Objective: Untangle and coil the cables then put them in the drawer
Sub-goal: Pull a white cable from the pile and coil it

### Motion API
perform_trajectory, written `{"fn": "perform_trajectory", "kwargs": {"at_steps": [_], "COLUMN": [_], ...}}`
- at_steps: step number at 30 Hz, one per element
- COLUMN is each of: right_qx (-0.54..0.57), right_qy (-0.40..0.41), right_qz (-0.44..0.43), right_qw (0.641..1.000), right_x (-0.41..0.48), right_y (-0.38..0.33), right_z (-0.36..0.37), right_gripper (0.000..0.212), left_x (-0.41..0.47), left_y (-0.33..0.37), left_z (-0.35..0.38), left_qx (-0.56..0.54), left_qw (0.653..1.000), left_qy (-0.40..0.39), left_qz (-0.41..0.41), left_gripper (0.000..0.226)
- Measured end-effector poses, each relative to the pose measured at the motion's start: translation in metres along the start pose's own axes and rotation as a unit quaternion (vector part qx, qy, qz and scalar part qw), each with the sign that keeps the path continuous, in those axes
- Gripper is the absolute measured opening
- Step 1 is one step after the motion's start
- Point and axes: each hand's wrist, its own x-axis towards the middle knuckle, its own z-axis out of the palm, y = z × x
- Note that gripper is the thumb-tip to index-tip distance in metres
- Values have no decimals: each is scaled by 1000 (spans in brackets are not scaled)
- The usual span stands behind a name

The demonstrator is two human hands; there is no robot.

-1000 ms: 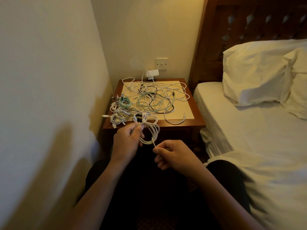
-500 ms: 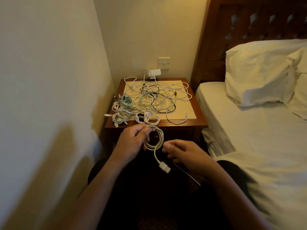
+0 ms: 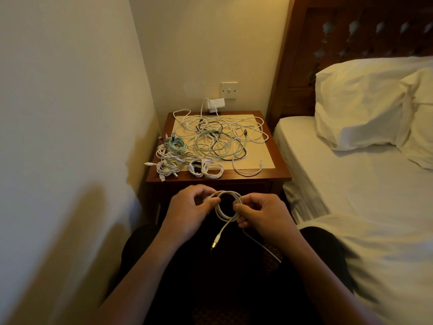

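Step in hand, as I judge it: closing off a coil. The white cable [image 3: 221, 214] sits at lower centre of the frame, in front of the desk [image 3: 276, 170], as a ring. Left hand [image 3: 189, 212] pinches its left side and right hand [image 3: 260, 214] pinches its right. The ring's open face looks up at the camera. The tail runs down-left, and the plug [image 3: 215, 243] points at the lower edge. Advice: fix the left pinch, wrap the tail round the loops, tuck the plug through.
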Motion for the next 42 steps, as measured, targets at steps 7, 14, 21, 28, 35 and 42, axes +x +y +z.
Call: {"fn": "perform_trajectory", "kwargs": {"at_steps": [7,14,21,28,35,42], "right_qx": [-125,-27,21,-83,-34,241], "right_qy": [16,0,-62,40,27,-68], "right_qz": [-51,-49,-69,-103,-103,12], "right_qw": [991,998,995,990,994,968], "right_x": [-3,-2,1,6,8,3], "right_y": [-3,-5,-12,-12,-9,-3], "right_z": [21,7,-2,-7,-8,-3], "right_gripper": [11,20,18,15,13,33], "left_x": [-5,1,5,8,2,0], "left_y": [14,12,12,16,13,14], "left_z": [12,-5,-5,-18,-27,-6], "left_qx": [100,-35,-145,-84,-187,-352], "left_qw": [989,999,986,981,960,928], "left_qy": [84,-7,-73,-170,-202,-72], "left_qz": [66,-13,-40,-46,-58,-97], "left_gripper": [11,4,24,25,28,28]}}
